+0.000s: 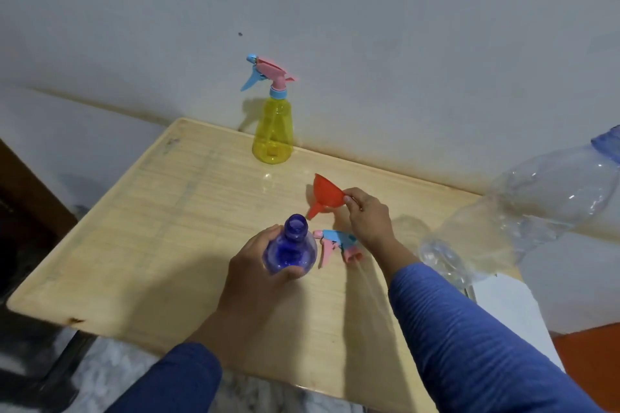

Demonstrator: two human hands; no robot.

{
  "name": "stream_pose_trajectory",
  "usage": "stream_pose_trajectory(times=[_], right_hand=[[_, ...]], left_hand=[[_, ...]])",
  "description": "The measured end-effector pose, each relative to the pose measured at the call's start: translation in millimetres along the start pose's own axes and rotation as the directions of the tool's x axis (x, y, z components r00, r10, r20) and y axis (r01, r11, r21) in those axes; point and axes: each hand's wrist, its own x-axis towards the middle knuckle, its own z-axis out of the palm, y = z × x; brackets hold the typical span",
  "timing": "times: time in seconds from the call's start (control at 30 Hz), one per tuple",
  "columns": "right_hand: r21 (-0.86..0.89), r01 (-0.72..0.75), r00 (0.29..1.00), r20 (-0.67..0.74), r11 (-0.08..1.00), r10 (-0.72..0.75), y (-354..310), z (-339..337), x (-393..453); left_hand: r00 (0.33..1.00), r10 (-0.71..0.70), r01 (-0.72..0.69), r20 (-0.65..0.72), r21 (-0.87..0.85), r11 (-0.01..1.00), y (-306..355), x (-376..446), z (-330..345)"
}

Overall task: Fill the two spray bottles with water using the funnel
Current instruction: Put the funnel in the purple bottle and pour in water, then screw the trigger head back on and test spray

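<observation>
My left hand (258, 265) grips the blue spray bottle (291, 246), which stands upright near the middle of the wooden table (134, 228) with its neck uncapped. My right hand (367, 214) pinches the rim of the red funnel (323, 198), tilted with its spout pointing down-left, just right of the blue bottle's mouth. The blue bottle's pink-and-blue spray head (337, 245) lies on the table under my right wrist. The yellow spray bottle (272, 131), its spray head screwed on, stands at the back by the wall.
A large clear plastic water bottle (523, 211) with a blue cap stands at the table's right edge, close to my right arm. A grey wall (369, 43) runs behind the table. Dark furniture sits off the left side.
</observation>
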Motion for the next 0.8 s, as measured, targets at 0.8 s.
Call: stream_pose_trajectory(times=[0.8], right_hand=[[-0.050,-0.321,0.945,0.044,0.946,0.323,11,18,-58]], left_hand=[[0.998,-0.021,0.024,-0.051,0.063,0.998,0,-3,4]])
